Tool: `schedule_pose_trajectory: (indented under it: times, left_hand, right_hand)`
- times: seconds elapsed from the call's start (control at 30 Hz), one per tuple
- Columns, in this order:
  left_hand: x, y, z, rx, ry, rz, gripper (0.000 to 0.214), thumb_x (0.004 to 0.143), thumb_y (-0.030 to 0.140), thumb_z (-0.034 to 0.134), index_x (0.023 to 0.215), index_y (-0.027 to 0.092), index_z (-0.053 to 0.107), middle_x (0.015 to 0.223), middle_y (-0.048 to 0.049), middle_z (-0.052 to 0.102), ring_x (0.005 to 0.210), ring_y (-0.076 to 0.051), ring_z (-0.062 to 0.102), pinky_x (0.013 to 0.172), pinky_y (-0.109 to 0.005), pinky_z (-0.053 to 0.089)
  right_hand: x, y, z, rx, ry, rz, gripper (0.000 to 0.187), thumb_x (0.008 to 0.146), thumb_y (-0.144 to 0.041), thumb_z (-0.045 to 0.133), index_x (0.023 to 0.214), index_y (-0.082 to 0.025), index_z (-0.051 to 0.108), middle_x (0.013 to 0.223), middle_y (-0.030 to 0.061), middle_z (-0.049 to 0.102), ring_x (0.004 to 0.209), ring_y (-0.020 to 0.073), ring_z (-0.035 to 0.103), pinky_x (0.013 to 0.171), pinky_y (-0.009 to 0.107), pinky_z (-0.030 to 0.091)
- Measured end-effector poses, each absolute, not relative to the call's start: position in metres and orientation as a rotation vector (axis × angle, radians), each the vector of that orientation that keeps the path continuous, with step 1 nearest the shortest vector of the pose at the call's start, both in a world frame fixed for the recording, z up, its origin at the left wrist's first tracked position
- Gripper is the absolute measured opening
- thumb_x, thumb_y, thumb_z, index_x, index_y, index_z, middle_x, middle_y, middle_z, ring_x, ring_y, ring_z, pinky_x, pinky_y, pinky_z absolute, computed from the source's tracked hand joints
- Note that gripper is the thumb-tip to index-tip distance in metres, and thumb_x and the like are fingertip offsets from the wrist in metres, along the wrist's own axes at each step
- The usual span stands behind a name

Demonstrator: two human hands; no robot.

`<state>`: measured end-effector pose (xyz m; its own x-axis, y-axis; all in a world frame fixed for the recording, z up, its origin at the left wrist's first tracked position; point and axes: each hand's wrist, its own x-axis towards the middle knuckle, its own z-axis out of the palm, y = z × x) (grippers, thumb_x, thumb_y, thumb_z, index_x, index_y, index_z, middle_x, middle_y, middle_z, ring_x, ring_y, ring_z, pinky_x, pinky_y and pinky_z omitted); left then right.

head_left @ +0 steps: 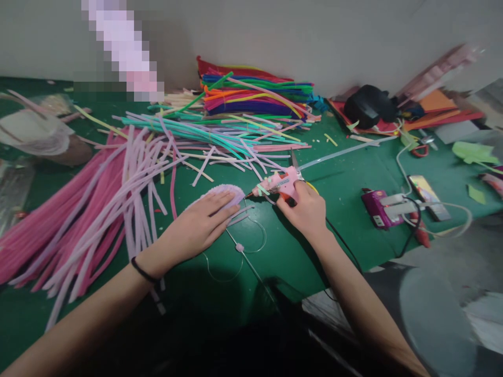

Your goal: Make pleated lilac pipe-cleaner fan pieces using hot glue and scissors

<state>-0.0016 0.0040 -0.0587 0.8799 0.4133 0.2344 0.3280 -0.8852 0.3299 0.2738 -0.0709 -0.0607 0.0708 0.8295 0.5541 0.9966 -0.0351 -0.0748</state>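
My left hand (200,222) lies flat, fingers stretched out, pressing on a pale lilac oval piece made of pipe cleaners (231,192) on the green table (346,173). My right hand (304,207) is closed round the grip of a pink hot glue gun (281,183), whose nozzle points left at the edge of the lilac piece. A clear glue stick (341,152) sticks out of the gun's back toward the right. A thin wire with a small lilac bead (239,247) lies just in front of my left hand.
Pink and lilac pipe cleaners (78,220) fan across the left. A stack of coloured ones (251,91) lies at the back by the wall. On the right are a purple device (379,208) with cables, a phone (428,196), a black object (369,107) and paper scraps.
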Motion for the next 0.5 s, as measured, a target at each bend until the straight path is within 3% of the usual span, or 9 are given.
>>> schedule_pose_trajectory:
  times: [0.5]
  left_hand:
    - [-0.0018,0.0048,-0.0596,2.765,0.539,0.452,0.043,0.101,0.029,0.038,0.141,0.019,0.052,0.153,-0.0092,0.043,0.143,-0.027,0.037,0.120,-0.051,0.030]
  right_hand:
    - [0.2750,-0.0706,-0.0630,-1.924,-1.801,-0.498,0.019,0.081,-0.036,0.054,0.088,-0.019,0.056,0.075,0.0054,0.065,0.065,0.0191,0.059,0.057,0.030,0.040]
